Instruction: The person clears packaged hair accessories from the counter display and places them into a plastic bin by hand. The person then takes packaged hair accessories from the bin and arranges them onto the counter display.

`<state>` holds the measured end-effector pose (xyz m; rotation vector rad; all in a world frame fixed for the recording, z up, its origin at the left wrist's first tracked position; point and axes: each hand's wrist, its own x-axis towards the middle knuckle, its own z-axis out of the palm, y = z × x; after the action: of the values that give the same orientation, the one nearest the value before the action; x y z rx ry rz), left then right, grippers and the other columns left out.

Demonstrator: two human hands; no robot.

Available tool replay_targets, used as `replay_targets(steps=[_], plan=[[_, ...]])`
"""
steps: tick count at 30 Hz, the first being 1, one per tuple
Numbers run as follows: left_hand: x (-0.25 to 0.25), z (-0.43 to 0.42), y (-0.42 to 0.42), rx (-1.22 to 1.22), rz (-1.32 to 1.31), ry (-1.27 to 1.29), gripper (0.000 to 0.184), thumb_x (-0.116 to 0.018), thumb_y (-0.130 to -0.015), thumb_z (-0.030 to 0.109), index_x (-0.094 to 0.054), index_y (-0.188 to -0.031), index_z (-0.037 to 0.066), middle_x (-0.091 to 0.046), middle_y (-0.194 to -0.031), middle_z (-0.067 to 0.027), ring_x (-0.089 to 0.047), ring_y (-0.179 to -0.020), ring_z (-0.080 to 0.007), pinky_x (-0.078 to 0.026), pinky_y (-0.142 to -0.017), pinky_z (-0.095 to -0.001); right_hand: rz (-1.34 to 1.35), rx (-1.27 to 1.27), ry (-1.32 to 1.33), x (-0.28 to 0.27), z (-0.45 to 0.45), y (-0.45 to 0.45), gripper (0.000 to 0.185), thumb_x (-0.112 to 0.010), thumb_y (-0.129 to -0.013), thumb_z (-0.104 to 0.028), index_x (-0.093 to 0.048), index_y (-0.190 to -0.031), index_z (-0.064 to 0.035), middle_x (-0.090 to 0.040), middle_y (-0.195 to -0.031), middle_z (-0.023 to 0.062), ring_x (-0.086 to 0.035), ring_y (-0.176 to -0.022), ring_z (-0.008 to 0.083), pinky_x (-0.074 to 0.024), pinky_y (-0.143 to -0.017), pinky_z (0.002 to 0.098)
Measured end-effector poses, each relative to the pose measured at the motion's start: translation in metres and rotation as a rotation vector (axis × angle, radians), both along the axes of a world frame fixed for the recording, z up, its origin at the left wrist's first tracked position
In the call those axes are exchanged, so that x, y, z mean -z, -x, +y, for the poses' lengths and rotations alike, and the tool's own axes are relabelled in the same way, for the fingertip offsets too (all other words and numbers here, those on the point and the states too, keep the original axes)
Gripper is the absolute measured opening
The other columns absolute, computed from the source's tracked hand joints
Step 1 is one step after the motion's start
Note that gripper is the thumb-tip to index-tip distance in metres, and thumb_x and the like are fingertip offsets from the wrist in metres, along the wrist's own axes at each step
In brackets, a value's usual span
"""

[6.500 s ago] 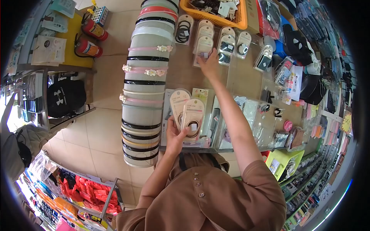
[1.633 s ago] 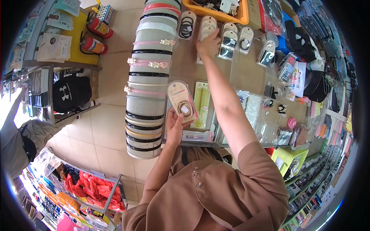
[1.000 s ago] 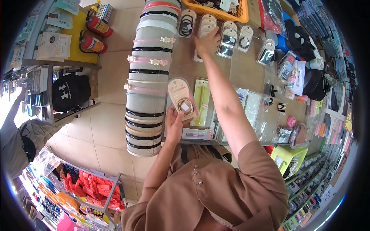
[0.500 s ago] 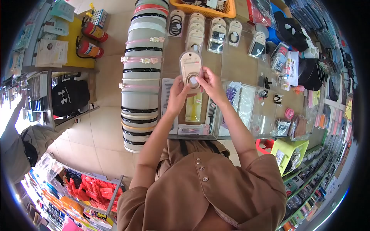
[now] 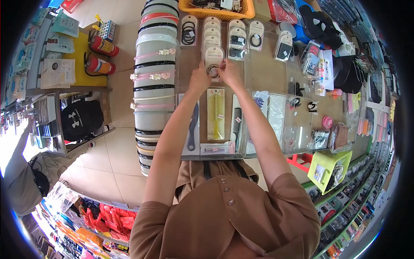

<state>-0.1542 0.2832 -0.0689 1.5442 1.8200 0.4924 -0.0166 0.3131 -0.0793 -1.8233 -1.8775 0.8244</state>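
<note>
A clear pack of hair ties on a pale card [image 5: 214,56] lies at the near end of a row of similar packs [image 5: 211,32]. My left hand [image 5: 200,78] pinches its lower left edge, and my right hand [image 5: 230,74] grips the lower right edge. Dark hair ties show at the bottom of the card between my fingers. Just nearer me lie a yellow comb in a clear sleeve [image 5: 216,114], a blue-grey comb [image 5: 192,129] and a dark comb [image 5: 236,121].
Headbands sit on a long grey roll [image 5: 154,103] at the left. Beyond the packs stands an orange basket [image 5: 215,14]. More hair-tie packs [image 5: 255,36] lie right of the row. Fire extinguishers [image 5: 100,64] stand far left. A green bin [image 5: 327,172] is at the near right.
Both hands have moved away from me with the pack of hair ties, bringing it to the near end of the row. The combs beneath are now more visible.
</note>
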Motion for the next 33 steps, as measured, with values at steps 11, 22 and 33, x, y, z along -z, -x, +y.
replay_targets(steps=[11,22,33], plan=[[0.021,0.002,0.001,-0.024,-0.029,-0.144,0.064,-0.061,-0.073,0.014,-0.031,-0.125,-0.006,-0.046,-0.114,-0.03,-0.047,-0.105,-0.0424,-0.04,-0.09,-0.0421,-0.043,0.033,0.019,0.0,0.003,0.015,0.029,-0.067,-0.071,-0.022,-0.052,-0.085,-0.0016,-0.061,-0.08,0.0158,-0.059,-0.08,0.0317,-0.0466,-0.069,0.0398],[0.017,0.003,-0.001,-0.027,-0.001,-0.066,0.068,-0.061,-0.073,0.016,-0.027,-0.127,-0.009,-0.047,-0.112,-0.0308,-0.048,-0.105,-0.0414,-0.041,-0.089,-0.0412,-0.077,0.178,-0.117,-0.004,-0.019,0.018,0.05,-0.065,-0.072,-0.024,-0.046,-0.11,0.0015,-0.056,-0.097,0.0208,-0.055,-0.092,0.0358,-0.0449,-0.076,0.0416],[-0.016,-0.055,-0.023,0.059,0.182,-0.76,0.06,-0.061,-0.066,0.0,-0.039,-0.121,0.0,-0.038,-0.124,-0.0233,-0.037,-0.112,-0.0383,-0.033,-0.094,-0.0443,0.279,0.004,-0.283,-0.068,-0.2,-0.079,0.042,-0.06,-0.074,-0.004,-0.045,-0.113,-0.0005,-0.054,-0.09,0.0133,-0.052,-0.074,0.024,-0.0442,-0.067,0.0341]])
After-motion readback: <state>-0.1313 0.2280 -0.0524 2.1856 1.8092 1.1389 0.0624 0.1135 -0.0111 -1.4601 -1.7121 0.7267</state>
